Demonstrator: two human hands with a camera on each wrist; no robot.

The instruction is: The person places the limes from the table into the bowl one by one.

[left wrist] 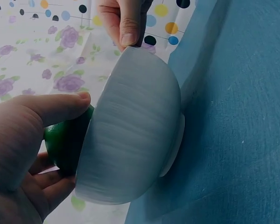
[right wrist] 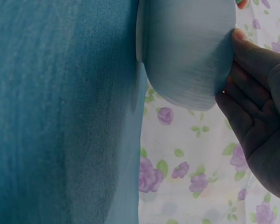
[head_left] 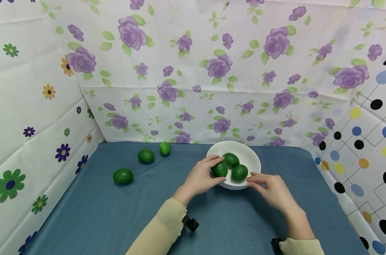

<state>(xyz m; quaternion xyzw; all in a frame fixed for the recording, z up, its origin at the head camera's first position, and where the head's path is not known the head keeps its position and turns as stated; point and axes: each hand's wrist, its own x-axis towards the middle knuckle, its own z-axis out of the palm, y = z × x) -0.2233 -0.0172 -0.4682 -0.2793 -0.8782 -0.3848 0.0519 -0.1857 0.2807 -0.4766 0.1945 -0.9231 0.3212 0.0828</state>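
Note:
A white bowl (head_left: 252, 163) stands near the table's back edge with two green limes (head_left: 239, 173) lying in it. At its left rim my left hand (head_left: 203, 175) grips a third lime (head_left: 219, 169), thumb on the near side and fingers on the far side. In the left wrist view this lime (left wrist: 69, 140) sits at the rim, partly hidden by the bowl. My right hand (head_left: 273, 190) pinches the bowl's right rim; in the right wrist view its thumb and fingers touch the edge of the bowl (right wrist: 191, 51).
To the left on the blue tablecloth (head_left: 94, 219) lie three more limes: one nearest me (head_left: 123, 176), another behind it (head_left: 146, 156), and one by the back edge (head_left: 164, 148). Patterned cloth walls (head_left: 193, 71) enclose the back and both sides.

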